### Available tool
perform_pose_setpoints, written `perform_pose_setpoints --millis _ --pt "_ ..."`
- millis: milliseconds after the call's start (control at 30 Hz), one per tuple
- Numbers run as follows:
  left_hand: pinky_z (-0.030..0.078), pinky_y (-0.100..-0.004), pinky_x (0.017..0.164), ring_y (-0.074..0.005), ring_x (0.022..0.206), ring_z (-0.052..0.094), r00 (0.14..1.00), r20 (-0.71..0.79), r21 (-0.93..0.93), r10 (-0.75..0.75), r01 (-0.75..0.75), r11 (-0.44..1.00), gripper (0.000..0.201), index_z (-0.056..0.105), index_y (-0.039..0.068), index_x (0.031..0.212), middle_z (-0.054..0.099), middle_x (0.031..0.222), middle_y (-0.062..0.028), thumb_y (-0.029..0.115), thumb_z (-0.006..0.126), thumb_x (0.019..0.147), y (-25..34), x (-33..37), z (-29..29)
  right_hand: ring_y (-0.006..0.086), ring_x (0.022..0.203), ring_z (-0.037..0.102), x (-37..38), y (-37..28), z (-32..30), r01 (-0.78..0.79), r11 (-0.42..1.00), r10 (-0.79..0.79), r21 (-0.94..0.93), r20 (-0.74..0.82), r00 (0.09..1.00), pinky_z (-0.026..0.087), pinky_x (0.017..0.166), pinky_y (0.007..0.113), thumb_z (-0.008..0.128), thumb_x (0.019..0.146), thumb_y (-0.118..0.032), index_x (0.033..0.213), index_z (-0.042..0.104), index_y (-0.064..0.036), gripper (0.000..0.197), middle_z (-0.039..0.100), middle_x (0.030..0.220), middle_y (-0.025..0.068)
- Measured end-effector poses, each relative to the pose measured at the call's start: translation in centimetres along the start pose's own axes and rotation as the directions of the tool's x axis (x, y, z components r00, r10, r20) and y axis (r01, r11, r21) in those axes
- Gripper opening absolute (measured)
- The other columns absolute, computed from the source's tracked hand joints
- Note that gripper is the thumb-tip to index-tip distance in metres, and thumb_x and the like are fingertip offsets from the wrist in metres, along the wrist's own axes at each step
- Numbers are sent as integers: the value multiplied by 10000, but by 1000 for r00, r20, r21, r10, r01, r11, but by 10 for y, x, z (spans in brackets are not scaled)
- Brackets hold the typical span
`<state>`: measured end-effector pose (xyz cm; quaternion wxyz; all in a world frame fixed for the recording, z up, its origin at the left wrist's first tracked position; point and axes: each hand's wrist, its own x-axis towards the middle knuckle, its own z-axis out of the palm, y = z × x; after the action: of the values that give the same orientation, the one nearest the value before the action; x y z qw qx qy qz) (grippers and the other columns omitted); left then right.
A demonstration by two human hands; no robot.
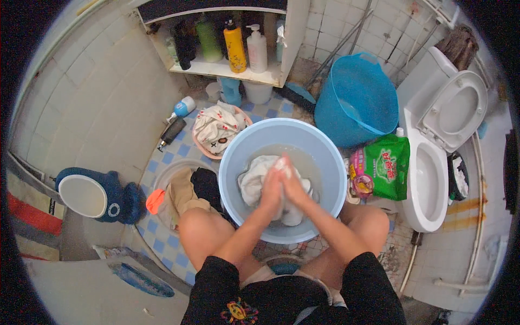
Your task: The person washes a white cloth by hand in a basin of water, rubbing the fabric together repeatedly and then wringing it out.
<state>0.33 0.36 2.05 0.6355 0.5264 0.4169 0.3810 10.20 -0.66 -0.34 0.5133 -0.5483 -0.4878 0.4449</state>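
I'm getting soft, even light | hands (272,187) slightly blurred | far cabinet (294,32) dim inside | left wall (108,81) bowing, black grainy corners

Lg. pale chars w/ reddish edging run slanted across front of green pouch (387,167), R side; biggest lettering in view. Pink-and-yellow panel (361,172) at pouch's L edge: sm. pale print, too blurred to read; can't tell if same pkg or separate. Blue-and-white bottle (184,106), upper L, lying tilted: label marks too sm. to read. Yellow bottle (235,50), top ctr, upright: dark patterning, approx. floral, wording illegible.
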Motion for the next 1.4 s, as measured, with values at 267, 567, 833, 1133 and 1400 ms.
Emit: perform_pose_setpoints --millis 267,567,833,1133,1400 --pt "262 -324 993 -198 1150 384 938 -96 -628 -333 203 752 482 318 25 1297 384 1293 -112 327 326 922 8 29 -25 264 1313 124 -35 -21 38 246 910 -186 -334 204 961 77 1065 320 325 905 -352 1356 186 -21 576 145 1420 149" --pt "312 -326 949 -182 1093 424 989 -40 -248 -141 127 960 437 435 26 1216 446 1224 -82 326 360 907 -61 24 -22 285 1299 187 -17 -9 28 121 980 -121 -158 12 993 165 1049 330 378 886 -262 1343 221 -21 540 224 1395 158" --pt "244 -320 1002 -203 1187 350 991 -37 -216 -125 115 970 442 347 11 1276 373 1300 -107 279 289 930 -23 1 0 261 1312 141 9 -6 -10 48 993 -55 -110 -62 997 77 1067 339 322 908 -285 1318 295 -20 488 214 1398 159" --pt "293 -318 968 -184 1129 408 992 -92 -436 -87 38 899 425 417 -13 1211 461 1208 -95 287 343 919 -20 12 -13 263 1328 85 -16 -16 18 103 968 -70 -229 150 986 68 1025 516 317 905 -353 1360 243 -147 505 107 1443 78" --pt "317 -313 938 -193 1060 447 980 -69 -306 -187 158 939 398 454 11 1177 489 1132 -95 290 357 910 -21 25 -31 269 1315 123 -14 -19 28 253 965 -244 -65 127 962 49 1069 339 319 908 -249 1330 237 17 505 176 1410 154"
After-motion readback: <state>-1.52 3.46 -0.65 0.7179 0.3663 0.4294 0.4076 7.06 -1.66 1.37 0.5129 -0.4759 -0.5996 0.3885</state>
